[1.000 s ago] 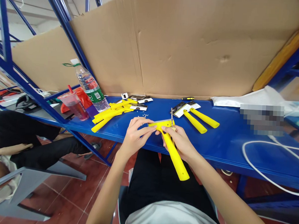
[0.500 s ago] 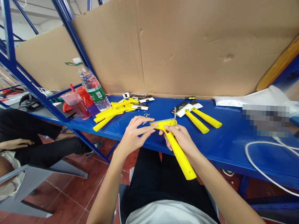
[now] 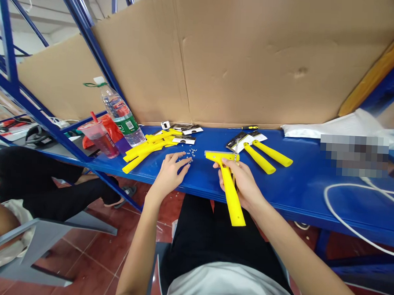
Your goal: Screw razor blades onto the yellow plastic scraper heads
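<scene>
My right hand (image 3: 243,180) is closed around a yellow scraper (image 3: 231,191), its wide head up and its handle slanting down over my lap. A thin metal rod (image 3: 236,149) also sticks up from that hand; its lower part is mostly hidden by the fingers. My left hand (image 3: 169,174) is over the blue table, fingers apart, with its fingertips at a scatter of small screws (image 3: 192,152). Whether a fingertip touches a screw is too small to tell. Left of the screws lies a pile of yellow scraper handles (image 3: 144,151).
Two more yellow handles (image 3: 260,158) lie right of printed cards (image 3: 239,141). Behind them is a yellow-black screwdriver (image 3: 251,128). A water bottle (image 3: 124,115) and a pink cup (image 3: 100,138) stand left. A white cable (image 3: 328,203) loops at right; a seated person (image 3: 33,187) is at left.
My left hand has left the scraper's head and moved left and down to the screws. The scraper has turned more upright in my right hand.
</scene>
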Demonstrator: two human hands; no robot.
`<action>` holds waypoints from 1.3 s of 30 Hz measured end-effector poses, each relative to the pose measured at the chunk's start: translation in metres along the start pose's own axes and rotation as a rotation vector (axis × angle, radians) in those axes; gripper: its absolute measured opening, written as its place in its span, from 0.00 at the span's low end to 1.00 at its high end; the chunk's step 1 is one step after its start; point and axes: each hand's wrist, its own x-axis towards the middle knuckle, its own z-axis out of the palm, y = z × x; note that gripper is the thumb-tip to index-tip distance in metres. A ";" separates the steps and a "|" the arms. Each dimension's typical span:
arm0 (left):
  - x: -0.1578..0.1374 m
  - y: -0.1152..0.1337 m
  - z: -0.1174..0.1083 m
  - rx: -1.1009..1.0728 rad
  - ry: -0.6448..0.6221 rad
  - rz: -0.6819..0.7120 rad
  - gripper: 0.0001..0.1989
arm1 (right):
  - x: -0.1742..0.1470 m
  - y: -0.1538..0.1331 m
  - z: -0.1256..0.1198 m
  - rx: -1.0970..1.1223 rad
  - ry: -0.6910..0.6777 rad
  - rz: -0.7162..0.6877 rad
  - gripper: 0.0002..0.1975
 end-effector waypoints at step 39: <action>-0.002 -0.033 -0.011 -0.048 0.156 -0.139 0.09 | -0.002 -0.002 0.004 -0.077 -0.009 -0.008 0.19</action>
